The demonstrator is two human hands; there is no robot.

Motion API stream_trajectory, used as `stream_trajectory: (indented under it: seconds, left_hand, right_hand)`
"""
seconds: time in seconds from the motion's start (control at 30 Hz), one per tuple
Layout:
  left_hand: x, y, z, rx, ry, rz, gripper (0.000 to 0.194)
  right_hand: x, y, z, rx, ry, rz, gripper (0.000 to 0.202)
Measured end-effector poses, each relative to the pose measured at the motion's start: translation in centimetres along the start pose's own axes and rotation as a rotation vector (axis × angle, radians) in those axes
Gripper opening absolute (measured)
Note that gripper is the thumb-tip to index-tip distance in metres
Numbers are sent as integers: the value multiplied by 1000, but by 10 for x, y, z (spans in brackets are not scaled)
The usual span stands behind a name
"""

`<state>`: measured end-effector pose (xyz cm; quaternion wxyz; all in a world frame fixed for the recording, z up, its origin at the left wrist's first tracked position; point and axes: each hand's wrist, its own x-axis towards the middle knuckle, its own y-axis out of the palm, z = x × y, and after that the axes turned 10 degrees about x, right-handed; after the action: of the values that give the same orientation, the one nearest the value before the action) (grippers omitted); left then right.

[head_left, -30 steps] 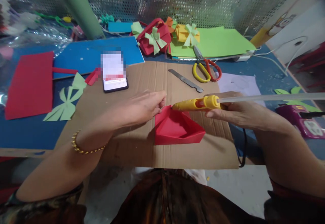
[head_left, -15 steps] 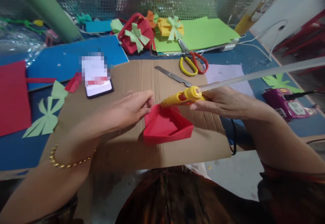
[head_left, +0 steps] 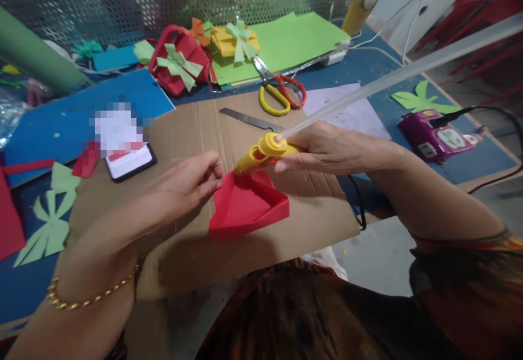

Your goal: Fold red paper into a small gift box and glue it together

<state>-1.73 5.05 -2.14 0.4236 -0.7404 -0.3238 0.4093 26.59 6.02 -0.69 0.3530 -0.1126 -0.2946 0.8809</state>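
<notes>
A red folded paper box (head_left: 249, 207) with raised side walls rests on a brown cardboard sheet (head_left: 188, 131). At its far left corner my left hand (head_left: 196, 183) is closed, pinching the paper edge between thumb and fingers. My right hand (head_left: 322, 150) is wrapped round a yellow hot glue gun (head_left: 261, 153), whose nozzle meets the box's far corner beside my left fingertips. A long translucent glue stick (head_left: 392, 82) sticks out of the gun's back. Any glue at the nozzle is too small to make out.
Beyond the hands lie a metal blade (head_left: 249, 119) and red-and-yellow-handled scissors (head_left: 281, 93). A phone (head_left: 126, 153) lies left, near cut green paper (head_left: 51, 224). A decorated red paper basket (head_left: 180, 58) and green sheets (head_left: 286, 49) stand behind. At right sits a purple power adapter (head_left: 435, 134).
The view has turned, so the whole scene sits further left and slightly tilted. Both hands keep their holds, the glue gun's nozzle still at the same corner of the red box.
</notes>
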Motion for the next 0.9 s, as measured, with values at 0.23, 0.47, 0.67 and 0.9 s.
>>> stream_trajectory:
  seconds: [0.23,0.47,0.67,0.9]
  left_hand:
    - [1,0,0,20,-18,-4,9]
    - [1,-1,-1,48,-10,10,8]
    - [1,0,-2,40,-29,4,10]
    - [0,-3,-4,38,-20,24,7]
  right_hand:
    - [1,0,-7,-6,-12,11,55]
    - [3,1,-8,3,-11,8,47]
    - [2,1,-7,19,6,36,53]
    - [3,2,-11,-7,-18,-6,47]
